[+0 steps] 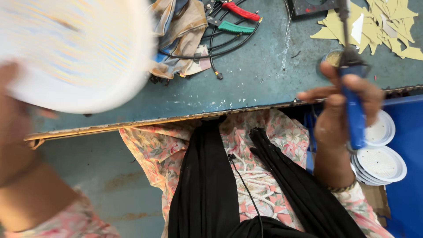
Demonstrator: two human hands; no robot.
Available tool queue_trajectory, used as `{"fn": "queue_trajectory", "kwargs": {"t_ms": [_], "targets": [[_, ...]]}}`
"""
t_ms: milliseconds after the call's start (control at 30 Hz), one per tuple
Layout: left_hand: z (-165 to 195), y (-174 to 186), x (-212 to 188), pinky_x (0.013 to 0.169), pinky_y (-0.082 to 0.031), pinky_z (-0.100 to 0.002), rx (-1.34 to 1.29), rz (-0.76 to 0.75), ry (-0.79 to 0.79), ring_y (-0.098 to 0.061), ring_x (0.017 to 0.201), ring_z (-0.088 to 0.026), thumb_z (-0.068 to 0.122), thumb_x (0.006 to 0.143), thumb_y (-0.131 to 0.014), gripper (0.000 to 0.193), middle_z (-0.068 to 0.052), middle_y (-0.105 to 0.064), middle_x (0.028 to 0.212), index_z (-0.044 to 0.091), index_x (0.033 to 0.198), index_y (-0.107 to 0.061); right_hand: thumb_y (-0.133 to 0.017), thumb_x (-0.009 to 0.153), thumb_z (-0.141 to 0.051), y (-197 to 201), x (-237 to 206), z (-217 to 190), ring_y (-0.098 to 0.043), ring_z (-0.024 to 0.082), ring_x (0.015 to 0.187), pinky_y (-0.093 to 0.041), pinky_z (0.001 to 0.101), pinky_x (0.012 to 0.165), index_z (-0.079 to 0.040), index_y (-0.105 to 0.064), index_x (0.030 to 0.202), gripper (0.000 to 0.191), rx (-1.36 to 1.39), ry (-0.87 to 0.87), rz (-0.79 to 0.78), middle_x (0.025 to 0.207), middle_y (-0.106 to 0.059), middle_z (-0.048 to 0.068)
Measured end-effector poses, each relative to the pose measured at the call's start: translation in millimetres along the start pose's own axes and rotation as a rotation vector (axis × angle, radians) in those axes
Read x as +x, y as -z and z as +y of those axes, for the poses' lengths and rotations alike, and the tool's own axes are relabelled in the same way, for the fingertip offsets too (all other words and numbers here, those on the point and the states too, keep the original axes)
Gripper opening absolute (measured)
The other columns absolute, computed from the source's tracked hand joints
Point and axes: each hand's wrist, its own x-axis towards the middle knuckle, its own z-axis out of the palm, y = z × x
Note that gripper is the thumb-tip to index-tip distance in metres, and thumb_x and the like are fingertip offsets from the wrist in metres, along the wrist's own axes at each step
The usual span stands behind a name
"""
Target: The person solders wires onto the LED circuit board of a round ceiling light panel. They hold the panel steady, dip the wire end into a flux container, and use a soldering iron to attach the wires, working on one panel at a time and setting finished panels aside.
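- Gripping a blue-handled soldering iron (354,115), the right hand (341,108) has its fingers wrapped around the handle just over the desk's (246,83) near edge, towards the right corner
- The left hand (13,114) lifts a blurred white round disc (75,53) above the desk's left end; its fingers lie behind the disc, so I cannot tell their grip
- Red and green pliers (235,17) lie at the far edge
- White discs (380,163) are stacked in a blue bin (407,198) below the right corner
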Motion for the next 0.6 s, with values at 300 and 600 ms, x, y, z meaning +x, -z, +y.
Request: {"fn": "queue_trajectory", "kwargs": {"t_ms": [300,600], "targets": [[45.9,-149.2,-63.0,0.047,-0.055,-0.034,-0.881,-0.194,0.573,-0.068,0.070,-0.029,-0.008,0.094,-0.053,0.070,-0.023,-0.066,0.130,0.004,0.160,-0.032,-0.060,0.111,-0.016,-60.7,-14.0,13.3,-0.064,0.032,0.130,-0.050,0.0430,0.118,-0.011,-0.043,0.137,0.031,0.022,-0.023,-0.253,0.151,-0.056,0.027],[83.7,-154.0,-74.5,0.052,-0.059,-0.029,-0.926,-0.106,0.641,-0.073,0.084,-0.020,0.006,0.085,-0.070,0.079,-0.014,-0.050,0.141,0.008,0.151,-0.027,-0.073,0.096,-0.003,-93.7,-11.0,20.6,-0.039,0.036,0.155,-0.033,0.0441,0.128,-0.009,-0.029,0.144,0.066,-0.143,-0.070,-0.315,0.162,-0.038,0.028]]}}
